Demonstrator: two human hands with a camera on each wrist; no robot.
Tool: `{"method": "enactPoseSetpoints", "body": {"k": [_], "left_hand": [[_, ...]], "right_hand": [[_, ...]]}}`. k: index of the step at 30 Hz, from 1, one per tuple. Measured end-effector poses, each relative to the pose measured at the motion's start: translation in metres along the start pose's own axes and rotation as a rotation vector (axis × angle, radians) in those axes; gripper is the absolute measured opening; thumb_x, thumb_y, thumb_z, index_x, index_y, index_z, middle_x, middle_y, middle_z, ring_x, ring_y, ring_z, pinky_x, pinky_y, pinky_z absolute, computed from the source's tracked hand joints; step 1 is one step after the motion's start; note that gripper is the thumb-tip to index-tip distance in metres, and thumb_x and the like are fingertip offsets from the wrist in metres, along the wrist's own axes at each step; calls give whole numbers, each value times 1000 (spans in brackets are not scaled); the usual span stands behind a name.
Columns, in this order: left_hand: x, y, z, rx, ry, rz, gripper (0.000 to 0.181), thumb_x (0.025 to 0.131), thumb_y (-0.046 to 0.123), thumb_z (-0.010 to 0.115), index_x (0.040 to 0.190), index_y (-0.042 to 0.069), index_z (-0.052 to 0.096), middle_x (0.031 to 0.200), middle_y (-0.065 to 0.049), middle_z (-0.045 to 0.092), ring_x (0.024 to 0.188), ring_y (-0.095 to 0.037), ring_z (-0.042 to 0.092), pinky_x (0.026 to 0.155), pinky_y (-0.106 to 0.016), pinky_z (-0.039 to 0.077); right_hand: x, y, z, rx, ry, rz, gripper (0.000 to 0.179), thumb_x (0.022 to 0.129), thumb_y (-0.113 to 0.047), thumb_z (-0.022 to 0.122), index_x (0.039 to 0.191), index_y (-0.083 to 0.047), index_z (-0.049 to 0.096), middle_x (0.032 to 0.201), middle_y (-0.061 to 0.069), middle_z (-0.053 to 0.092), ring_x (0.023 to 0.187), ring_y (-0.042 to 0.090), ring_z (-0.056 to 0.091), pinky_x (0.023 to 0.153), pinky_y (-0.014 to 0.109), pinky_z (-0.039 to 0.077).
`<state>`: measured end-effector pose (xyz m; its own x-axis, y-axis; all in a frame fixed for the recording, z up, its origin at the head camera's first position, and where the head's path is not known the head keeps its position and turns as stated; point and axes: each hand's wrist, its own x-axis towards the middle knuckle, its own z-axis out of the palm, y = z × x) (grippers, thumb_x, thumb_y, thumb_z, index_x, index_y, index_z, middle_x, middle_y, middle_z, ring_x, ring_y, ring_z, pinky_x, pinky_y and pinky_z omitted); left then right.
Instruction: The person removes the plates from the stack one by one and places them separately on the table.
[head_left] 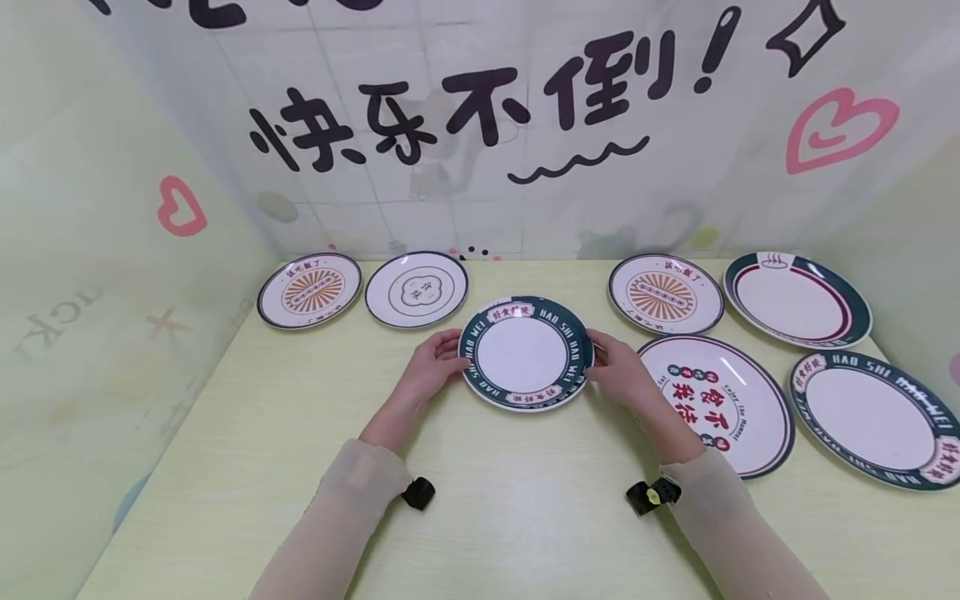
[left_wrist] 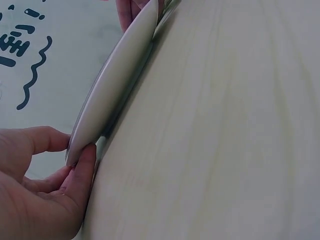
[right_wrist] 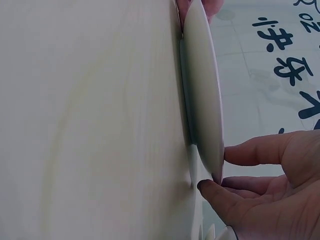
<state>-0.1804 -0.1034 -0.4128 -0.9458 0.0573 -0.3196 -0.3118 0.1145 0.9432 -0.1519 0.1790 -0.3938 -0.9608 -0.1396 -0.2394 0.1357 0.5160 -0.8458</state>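
Observation:
A round plate with a white middle and a dark green lettered rim is held level by both hands near the middle of the table. My left hand pinches its left edge between thumb and fingers. On the opposite edge, my right hand grips the rim the same way. Both wrist views look along the table at the pale underside of the plate, close over the tabletop. A large white plate with red characters lies just right of my right hand, partly covered by that forearm.
Along the back wall at left lie a plate with an orange sunburst and a white blue-rimmed plate. At right are another sunburst plate, a green-rimmed plate and a green lettered plate. Printed walls enclose the table.

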Motion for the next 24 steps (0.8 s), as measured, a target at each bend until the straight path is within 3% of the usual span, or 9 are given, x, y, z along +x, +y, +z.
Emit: {"method": "enactPoseSetpoints", "body": {"k": [13, 19, 24], "left_hand": [[4, -1, -2, 8, -3, -12, 59, 91, -9, 59, 147, 0, 44, 145, -21, 51, 121, -27, 57, 89, -24, 59], [5, -1, -7, 25, -19, -10, 55, 93, -7, 57, 146, 0, 45, 145, -22, 51, 123, -29, 56, 97, -31, 58], [3, 2, -10, 46, -8, 7, 53, 91, -5, 59, 143, 0, 49, 143, -22, 52, 117, -26, 59, 93, -31, 59]], "right_hand": [[2, 3, 0, -11, 5, 10, 68, 93, 5, 53, 155, 5, 25, 160, 26, 28, 147, 39, 33, 122, 46, 32], [1, 3, -1, -22, 10, 14, 69, 93, 4, 54, 155, 3, 25, 161, 25, 28, 148, 38, 32, 123, 46, 30], [2, 4, -1, -13, 9, 12, 69, 92, 5, 53, 155, 3, 25, 161, 25, 28, 148, 38, 32, 122, 46, 31]]}}
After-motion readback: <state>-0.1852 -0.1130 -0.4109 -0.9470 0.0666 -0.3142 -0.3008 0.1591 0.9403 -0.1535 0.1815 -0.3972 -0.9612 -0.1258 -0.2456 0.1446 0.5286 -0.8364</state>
